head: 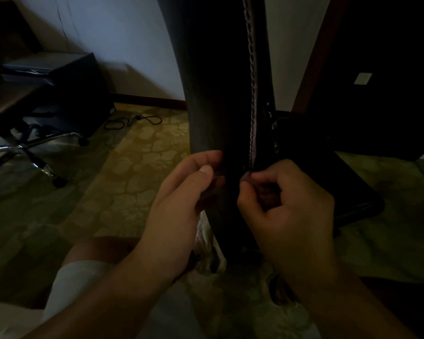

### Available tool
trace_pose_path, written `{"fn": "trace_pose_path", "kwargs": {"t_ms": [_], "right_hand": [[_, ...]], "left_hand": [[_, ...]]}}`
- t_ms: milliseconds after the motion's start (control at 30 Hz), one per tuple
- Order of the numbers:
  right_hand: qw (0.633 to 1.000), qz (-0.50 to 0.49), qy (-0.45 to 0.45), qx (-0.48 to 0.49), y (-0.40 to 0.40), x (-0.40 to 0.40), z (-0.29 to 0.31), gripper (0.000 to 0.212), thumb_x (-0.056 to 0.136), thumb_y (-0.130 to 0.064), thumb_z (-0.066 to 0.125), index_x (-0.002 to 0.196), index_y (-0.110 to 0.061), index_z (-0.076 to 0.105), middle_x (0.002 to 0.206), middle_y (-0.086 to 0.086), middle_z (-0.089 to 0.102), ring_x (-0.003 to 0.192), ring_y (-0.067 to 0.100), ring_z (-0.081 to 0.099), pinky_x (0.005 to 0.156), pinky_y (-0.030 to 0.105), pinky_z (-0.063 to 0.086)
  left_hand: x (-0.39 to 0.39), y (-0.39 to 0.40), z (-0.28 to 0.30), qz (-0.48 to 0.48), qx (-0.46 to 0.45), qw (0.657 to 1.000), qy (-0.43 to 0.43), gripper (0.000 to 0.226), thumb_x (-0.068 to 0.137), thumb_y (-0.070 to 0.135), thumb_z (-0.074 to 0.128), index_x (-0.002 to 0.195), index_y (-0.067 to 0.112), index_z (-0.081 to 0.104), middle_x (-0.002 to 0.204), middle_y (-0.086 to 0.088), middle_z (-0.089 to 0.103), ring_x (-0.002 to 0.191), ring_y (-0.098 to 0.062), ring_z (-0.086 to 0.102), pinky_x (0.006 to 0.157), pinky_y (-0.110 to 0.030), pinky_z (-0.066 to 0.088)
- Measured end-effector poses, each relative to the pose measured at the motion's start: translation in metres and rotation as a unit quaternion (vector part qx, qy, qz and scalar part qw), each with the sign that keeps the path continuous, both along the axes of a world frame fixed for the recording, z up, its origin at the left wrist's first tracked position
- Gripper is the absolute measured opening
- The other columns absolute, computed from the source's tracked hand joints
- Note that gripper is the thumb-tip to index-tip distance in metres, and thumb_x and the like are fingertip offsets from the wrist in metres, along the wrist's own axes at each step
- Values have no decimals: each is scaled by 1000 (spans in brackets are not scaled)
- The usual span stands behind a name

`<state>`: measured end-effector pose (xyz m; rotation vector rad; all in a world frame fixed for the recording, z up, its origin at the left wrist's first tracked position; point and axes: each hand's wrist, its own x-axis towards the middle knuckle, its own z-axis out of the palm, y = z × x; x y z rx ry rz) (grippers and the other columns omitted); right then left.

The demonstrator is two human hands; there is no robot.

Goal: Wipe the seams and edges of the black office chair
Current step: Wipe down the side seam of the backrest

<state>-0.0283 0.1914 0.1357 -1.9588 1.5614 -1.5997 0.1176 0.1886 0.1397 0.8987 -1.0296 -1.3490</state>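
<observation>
Seam work low on the black office chair [213,94] backrest, upright before me.
Head view: my left hand [181,199] grips its edge; right hand [284,204] pinches at the stitched seam [252,106]. No cloth visible; next I'd wipe along it.

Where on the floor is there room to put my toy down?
Bare carpet lies between the other chair's wheeled base and the black chair back, below the cable. It is crowded by the left hand and right hand at the seam.
</observation>
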Motion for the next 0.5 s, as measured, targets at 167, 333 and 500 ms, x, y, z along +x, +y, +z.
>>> {"fn": "trace_pose_path", "kwargs": {"t_ms": [167, 333, 500], "right_hand": [[999, -24, -42, 8, -5, -5, 3, 11, 84, -29, 69, 86, -27, 59, 73, -17, 60, 75, -2, 62, 58, 3, 44], [1000, -26, -11, -4, -5, -4, 5, 11, 84, -29, 69, 87, -27, 58, 74, -16, 59, 73, -5, 61, 60, 3, 44], [1000, -11, 3, -1, -3, -1, 6, 10, 84, -30, 67, 88, -23, 61, 75, -14, 60, 73, -1, 61, 60, 2, 43]], "left_hand": [[-2, 0, 5, -11, -13, 1000, -11, 36, 87, 27, 48, 114, 18, 69, 106, 2, 76, 98, -15, 72, 71, -20, 55], [1, -2, 1, -14, 8, 1000, -27, 33, 87, 29, 50, 110, 23, 72, 107, 1, 76, 99, -18, 72, 72, -25, 55], [2, -1, 3, -12, 6, 999, -36, 37, 87, 31, 50, 116, 20, 70, 111, -1, 75, 104, -22, 71, 77, -29, 55]]}}
